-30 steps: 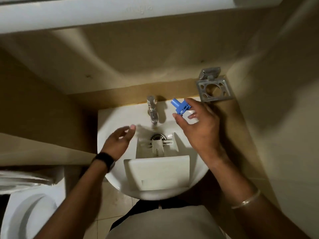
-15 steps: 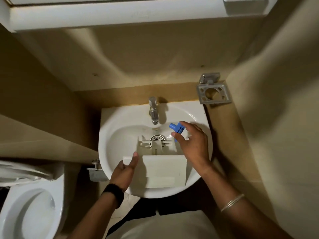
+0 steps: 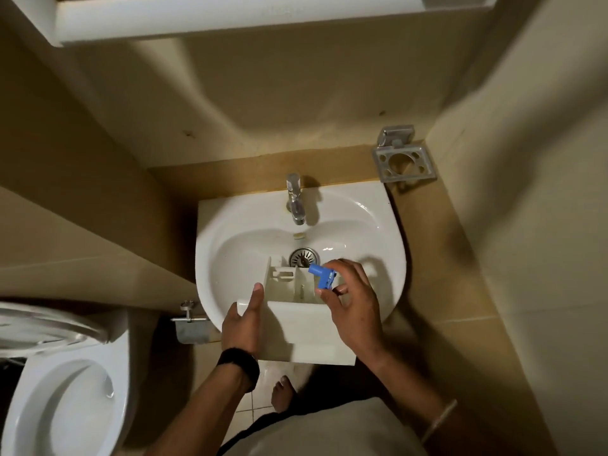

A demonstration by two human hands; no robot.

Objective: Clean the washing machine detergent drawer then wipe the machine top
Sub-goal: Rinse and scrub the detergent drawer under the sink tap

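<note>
**Drawer in the sink, blue insert going back**

Beige bathroom walls close round a white sink (image 3: pixel 378 225), which serves as the landmark. A drawer (image 3: pixel 316 334) lies in its near half, compartments toward the drain (image 3: pixel 304 257) and front panel hanging over the near rim. A tap (image 3: pixel 295 202) stands at the far rim, with no water visible from it. A metal holder (image 3: pixel 404 162) is fixed to the wall past the far right corner, and a toilet (image 3: pixel 62 396) stands to the left of the sink.

The left hand (image 3: pixel 243 324) holds the drawer's near left corner, thumb laid along the left wall. The right hand (image 3: pixel 352 304) pinches a blue insert (image 3: pixel 323 276) between thumb and fingers, over the right compartment and just on the near side of the drain. The two hands are apart, one at each side of the drawer.

The step looks like refitting the insert, though it could equally be coming out for a rinse. To do it well, the left hand should keep the drawer from sliding in the basin while the right lines the insert up squarely over its seat and presses it straight down, not at a tilt. Whether the insert touches the drawer cannot be told.
</note>
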